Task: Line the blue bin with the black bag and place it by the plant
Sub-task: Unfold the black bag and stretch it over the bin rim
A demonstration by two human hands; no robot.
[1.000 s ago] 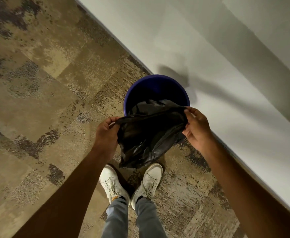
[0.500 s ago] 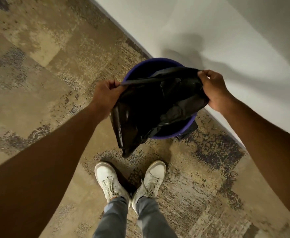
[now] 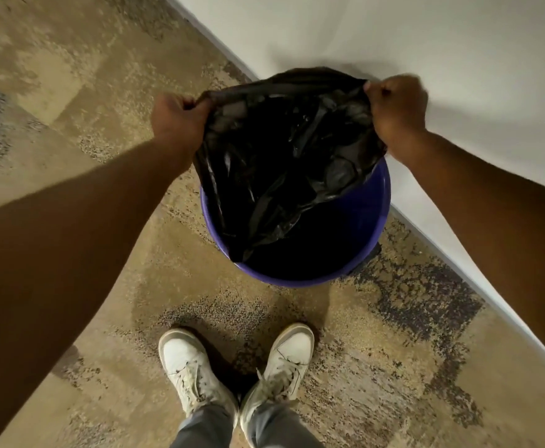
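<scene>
Since the earlier frame both hands have spread wider and pulled the black bag (image 3: 284, 163) open over the blue bin (image 3: 358, 234), covering most of its far rim. The bag hangs between the fists, its lower end sagging inside the bin. The left hand (image 3: 177, 119) and right hand (image 3: 397, 108) are each clenched on the bag's edge. The bin stands on patterned carpet (image 3: 70, 92) just beside a white wall (image 3: 394, 33), beyond white sneakers (image 3: 187, 367).

- A brown carpet (image 3: 70, 130) with dark patches fills the left and bottom.
- A white wall (image 3: 426, 43) fills the upper right.
- Two white shoes (image 3: 187, 367) point up at the bottom middle.
- Grey trouser legs (image 3: 206, 430) show below them.
</scene>
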